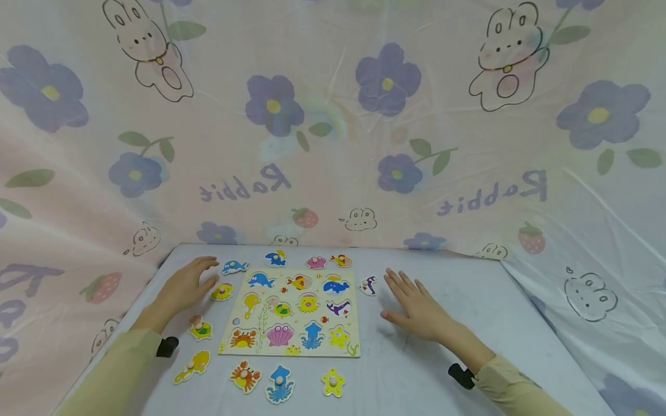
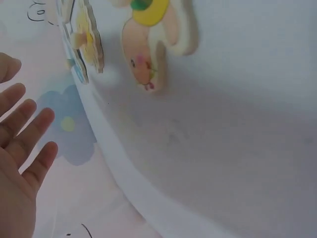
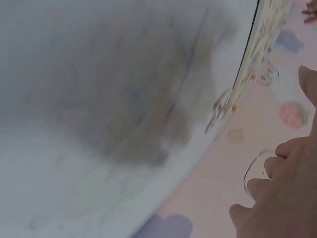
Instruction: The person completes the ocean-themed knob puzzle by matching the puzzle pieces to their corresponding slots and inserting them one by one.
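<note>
Pale wood, apparently, makes up the puzzle board, which lies flat on the white tabletop between the two hands. Its places show only printed sea creatures, with no knobbed piece seated in any of them. The loose pieces lie around it: the blue dolphin, octopus, turtle and seahorse to the left, the purple shark to the right, others along the near and far edges. The left hand is relaxed and holds nothing, near the dolphin and octopus. The right hand is bare too, fingers extended beside the shark – whether it rests on the cloth I cannot tell. The work looks to be at its start, pieces out and none fitted; a next move would call for pinching one knob – and matching that outline to its picture.
</note>
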Motion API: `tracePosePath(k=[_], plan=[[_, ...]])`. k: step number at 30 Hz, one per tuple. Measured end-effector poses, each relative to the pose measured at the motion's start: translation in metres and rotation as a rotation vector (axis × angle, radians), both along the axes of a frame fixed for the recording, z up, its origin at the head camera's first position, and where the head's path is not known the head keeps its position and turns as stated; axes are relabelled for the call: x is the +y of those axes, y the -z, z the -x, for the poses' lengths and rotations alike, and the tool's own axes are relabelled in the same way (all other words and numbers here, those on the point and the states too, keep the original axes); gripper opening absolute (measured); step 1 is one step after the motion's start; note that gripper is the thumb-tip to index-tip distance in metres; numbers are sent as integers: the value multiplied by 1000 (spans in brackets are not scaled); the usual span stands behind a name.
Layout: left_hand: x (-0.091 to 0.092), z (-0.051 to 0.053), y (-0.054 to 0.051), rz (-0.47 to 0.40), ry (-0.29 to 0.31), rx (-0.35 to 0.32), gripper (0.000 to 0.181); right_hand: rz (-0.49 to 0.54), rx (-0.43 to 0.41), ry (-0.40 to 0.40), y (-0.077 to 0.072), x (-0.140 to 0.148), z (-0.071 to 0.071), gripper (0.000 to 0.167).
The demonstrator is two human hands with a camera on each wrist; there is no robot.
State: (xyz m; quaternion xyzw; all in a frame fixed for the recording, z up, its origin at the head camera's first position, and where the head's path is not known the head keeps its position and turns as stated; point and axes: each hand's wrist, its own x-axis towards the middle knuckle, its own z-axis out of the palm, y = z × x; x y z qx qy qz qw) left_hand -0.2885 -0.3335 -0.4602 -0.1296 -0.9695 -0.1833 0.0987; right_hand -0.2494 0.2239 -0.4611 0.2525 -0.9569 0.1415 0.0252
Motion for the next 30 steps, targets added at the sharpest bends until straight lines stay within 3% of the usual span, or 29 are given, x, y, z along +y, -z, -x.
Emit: tracePosePath(k=[6,19,23,30], plan=[[3,17,-2,-82,-26,-78,39,-78,-86,-63,5,-27,2,90],[5,54,9,-207,-60,-189,30,-197,-197,-183,18,-60,-1,92],[8,60,13,-217,-78,-230,30,-226,-222,-184,20,-63,-2,93],[13,67,17,-200,-73,-246,27,-246,-261,-182,25,-66,-5,91]])
